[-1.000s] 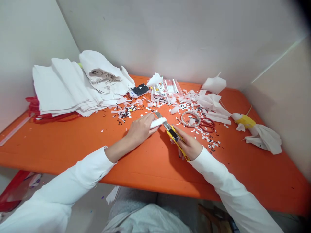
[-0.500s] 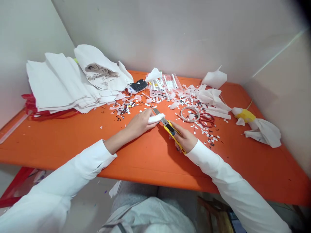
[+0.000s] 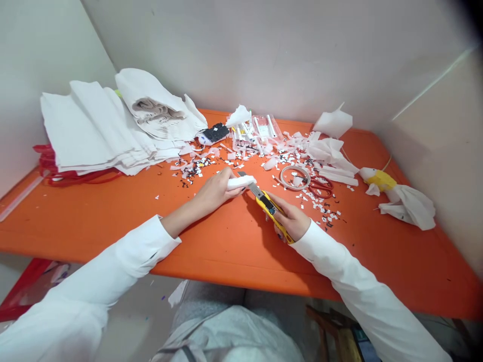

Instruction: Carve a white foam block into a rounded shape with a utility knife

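Observation:
My left hand (image 3: 217,192) is closed around a small white roll (image 3: 240,182), probably folded paper, whose end sticks out past the fingertips. In my right hand (image 3: 290,218) is a yellow utility knife (image 3: 272,209) with a black slider. Its metal blade runs up and left under the roll, and the tip shows beyond the roll's far side. Both hands are held just above the orange table (image 3: 211,241). Part of the blade is hidden by the roll.
White paper sheets (image 3: 94,130) are heaped at the back left. Paper scraps (image 3: 196,168) lie across the middle, near a tape roll (image 3: 295,178), red scissors (image 3: 321,187) and a marker case (image 3: 267,128). At right rests a white and yellow paper figure (image 3: 382,179).
My right hand and the knife have slid slightly down and right, drawing the blade back along the roll. My left hand has shifted a little to the left with the roll.

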Motion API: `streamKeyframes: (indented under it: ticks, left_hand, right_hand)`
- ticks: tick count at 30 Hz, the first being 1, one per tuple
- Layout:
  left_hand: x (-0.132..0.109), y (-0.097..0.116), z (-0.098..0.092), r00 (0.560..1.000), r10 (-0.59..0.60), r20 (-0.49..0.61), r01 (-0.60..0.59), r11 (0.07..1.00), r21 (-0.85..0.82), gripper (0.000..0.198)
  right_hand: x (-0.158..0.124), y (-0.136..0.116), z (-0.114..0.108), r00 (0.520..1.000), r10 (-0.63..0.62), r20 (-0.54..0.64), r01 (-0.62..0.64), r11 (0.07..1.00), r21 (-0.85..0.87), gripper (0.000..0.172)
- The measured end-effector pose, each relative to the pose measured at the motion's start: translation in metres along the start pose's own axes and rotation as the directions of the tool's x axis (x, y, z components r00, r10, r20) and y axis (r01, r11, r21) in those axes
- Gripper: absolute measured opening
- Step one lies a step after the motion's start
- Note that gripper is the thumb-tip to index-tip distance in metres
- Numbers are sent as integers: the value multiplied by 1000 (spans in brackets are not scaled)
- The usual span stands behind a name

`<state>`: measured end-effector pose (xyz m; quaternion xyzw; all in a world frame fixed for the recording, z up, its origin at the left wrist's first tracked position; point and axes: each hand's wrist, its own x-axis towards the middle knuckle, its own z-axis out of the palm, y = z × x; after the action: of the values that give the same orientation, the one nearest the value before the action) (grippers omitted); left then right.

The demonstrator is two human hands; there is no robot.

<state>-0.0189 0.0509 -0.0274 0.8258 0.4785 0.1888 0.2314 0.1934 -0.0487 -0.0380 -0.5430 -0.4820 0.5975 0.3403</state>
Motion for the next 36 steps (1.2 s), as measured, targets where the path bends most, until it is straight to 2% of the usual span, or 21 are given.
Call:
streamKeyframes:
  ticks: [4,10,16,21,31,34,36]
  left_hand:
    - [1,0,-2,999,38,37,-37,999,-39,32]
    - [2,-2,-4,999,-17,39,16,1000,24,34]
    - [3,-2,-7,998,-19,52,19,1000,-7,33]
    - [3,-2,-8,997,-19,74,21,1000,-18,35]
    - [3,-1,-9,997,-2,78,4,1000,-29,33]
    - [3,-1,-9,997,2,75,0,1000,-28,33]
    - [3,-2,-7,998,0,58,1,1000,-8,32]
  right_hand:
    - [0,-4,3,1000,-2,7,2,999,42,61]
    - [-3,-1,4,999,31,-27,-26,983,183,60]
    - [-6,-5,3,998,61,-20,-53,963,264,63]
    - [-7,-11,2,996,92,-19,-84,963,257,68]
    - [-14,-11,4,997,71,-2,-67,941,332,67]
    - [-13,-9,4,998,56,-17,-49,965,257,66]
    - [-10,-6,1,999,11,-45,-9,998,56,64]
